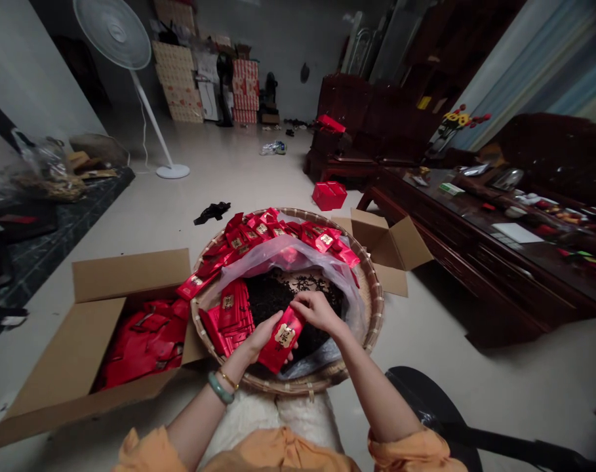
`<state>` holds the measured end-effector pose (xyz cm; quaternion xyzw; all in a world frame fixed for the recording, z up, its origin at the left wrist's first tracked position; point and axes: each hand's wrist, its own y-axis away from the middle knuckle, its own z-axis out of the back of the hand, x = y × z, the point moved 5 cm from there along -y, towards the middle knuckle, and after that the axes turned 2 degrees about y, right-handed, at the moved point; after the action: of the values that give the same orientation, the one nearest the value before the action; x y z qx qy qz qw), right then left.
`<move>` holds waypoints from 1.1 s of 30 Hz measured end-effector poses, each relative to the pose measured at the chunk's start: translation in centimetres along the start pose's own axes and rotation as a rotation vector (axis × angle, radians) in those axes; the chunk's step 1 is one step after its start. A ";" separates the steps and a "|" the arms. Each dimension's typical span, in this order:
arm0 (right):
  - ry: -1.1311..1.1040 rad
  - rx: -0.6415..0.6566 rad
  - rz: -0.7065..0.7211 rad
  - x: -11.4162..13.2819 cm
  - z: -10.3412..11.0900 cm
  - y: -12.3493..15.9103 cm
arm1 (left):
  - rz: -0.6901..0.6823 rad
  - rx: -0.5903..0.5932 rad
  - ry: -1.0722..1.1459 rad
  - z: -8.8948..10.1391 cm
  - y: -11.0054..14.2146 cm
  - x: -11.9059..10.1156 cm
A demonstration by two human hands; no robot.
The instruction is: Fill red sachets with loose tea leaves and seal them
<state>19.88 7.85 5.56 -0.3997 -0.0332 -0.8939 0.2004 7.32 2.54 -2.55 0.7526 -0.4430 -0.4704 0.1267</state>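
Observation:
My left hand [259, 341] grips a small red packet [281, 341] with a gold label, holding it from below. My right hand [317, 309] pinches the packet's top edge, fingers closed on it. Both hands hover over a round woven basket [374, 288] on my lap. Inside the basket lies a clear plastic bag [278, 257] with a heap of dark loose tea leaves [273, 295]. A stack of red packets [233, 311] stands left of the tea, and more red packets [273, 233] are spread along the basket's far side.
An open cardboard box [56, 367] holding filled red packets [140, 344] sits on the floor at left. A smaller open box [386, 242] is behind the basket. A dark wooden table [499, 262] stands right, a standing fan [130, 52] far left, a black stool [425, 400] by my right knee.

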 end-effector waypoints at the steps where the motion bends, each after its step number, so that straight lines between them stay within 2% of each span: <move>1: -0.037 -0.059 -0.014 -0.1 0.7 0.0 | -0.097 -0.059 -0.004 0.5 -0.1 -0.6; 2: -0.089 -0.142 -0.037 -0.2 1.7 0.0 | -0.221 -0.156 -0.018 1.4 -0.1 -1.4; 4: -0.218 -0.365 -0.114 -0.9 4.0 -0.1 | -0.497 -0.430 -0.118 3.9 0.7 -3.1; 5: -0.283 -0.487 -0.162 -1.4 5.1 -0.1 | -0.575 -0.598 -0.243 5.3 1.3 -3.9; 7: -0.429 -0.674 -0.247 -2.2 6.8 -0.3 | -0.742 -0.849 -0.613 7.3 2.7 -5.4; 9: -0.627 -0.757 -0.265 -2.6 7.5 -0.9 | -0.780 -1.064 -0.943 9.2 3.5 -6.2; 11: -0.849 -0.752 -0.231 -2.6 7.1 -1.7 | -0.683 -1.155 -1.116 11.1 3.5 -6.2; 13: -1.021 -0.711 -0.204 -2.3 6.0 -2.1 | -0.569 -1.147 -1.193 12.7 2.9 -5.9; 16: -1.134 -0.626 -0.242 -2.0 3.7 -1.9 | -0.544 -1.125 -1.256 13.8 2.3 -5.6; 21: -1.093 -0.431 -0.365 -2.4 -0.8 -0.4 | -0.601 -1.179 -1.276 13.5 3.0 -6.1; 24: -1.054 -0.252 -0.410 -2.5 -4.3 0.4 | -0.671 -1.132 -1.192 12.7 3.9 -6.7; 26: -1.029 -0.147 -0.439 -2.3 -6.7 0.9 | -0.702 -1.102 -1.037 12.3 4.6 -6.9; 29: -1.013 -0.067 -0.484 -1.7 -10.2 1.4 | -0.747 -1.014 -0.619 11.6 4.6 -6.3; 31: -1.013 -0.050 -0.512 -1.4 -12.1 1.4 | -0.771 -0.845 -0.292 10.5 3.6 -5.2; 33: -0.987 -0.078 -0.494 -1.3 -13.0 1.2 | -0.787 -0.699 -0.083 8.9 2.3 -4.1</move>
<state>11.95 4.34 -4.31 -0.7585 -0.1830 -0.6215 -0.0697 -1.92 6.43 -3.42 0.7556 0.0519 -0.6315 0.1662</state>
